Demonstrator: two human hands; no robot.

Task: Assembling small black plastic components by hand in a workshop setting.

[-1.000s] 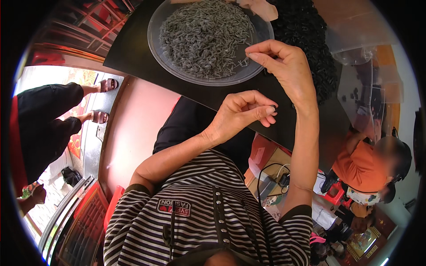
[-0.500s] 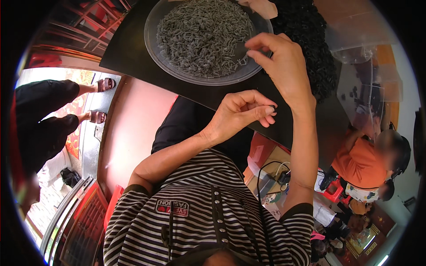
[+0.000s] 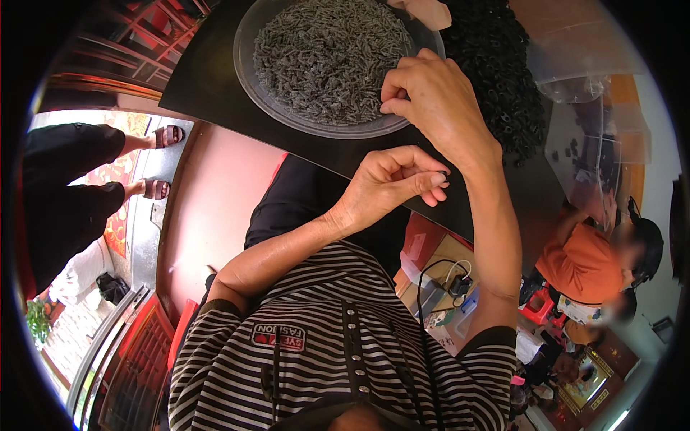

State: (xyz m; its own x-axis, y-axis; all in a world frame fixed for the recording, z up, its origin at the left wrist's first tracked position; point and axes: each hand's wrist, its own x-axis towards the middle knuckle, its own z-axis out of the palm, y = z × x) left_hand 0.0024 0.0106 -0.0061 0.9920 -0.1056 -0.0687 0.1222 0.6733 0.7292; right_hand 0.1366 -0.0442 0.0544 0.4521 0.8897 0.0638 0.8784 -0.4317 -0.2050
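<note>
A round, shallow clear tray (image 3: 284,119) holds a heap of small grey metal springs (image 3: 323,61). My right hand (image 3: 440,100) reaches over the tray's right side, thumb and index finger pinched together at the edge of the heap; whatever lies between the fingertips is too small to make out. Nearer my body, my left hand (image 3: 388,181) is closed, with a small black piece (image 3: 443,174) between thumb and fingers. Only a bit of that piece shows. Beyond my right hand lies a pile of small black plastic parts (image 3: 499,79).
The dark table (image 3: 201,82) carries the tray and pile. Clear plastic bags (image 3: 575,108) lie at its right. A box with cables (image 3: 449,287) sits below, by my right forearm. A person in orange (image 3: 586,262) is at the right; another person's sandalled feet (image 3: 162,161) show at the left.
My right hand has moved left and its fingers, apart before, have come together at the springs. My left hand has stayed in place with the black piece.
</note>
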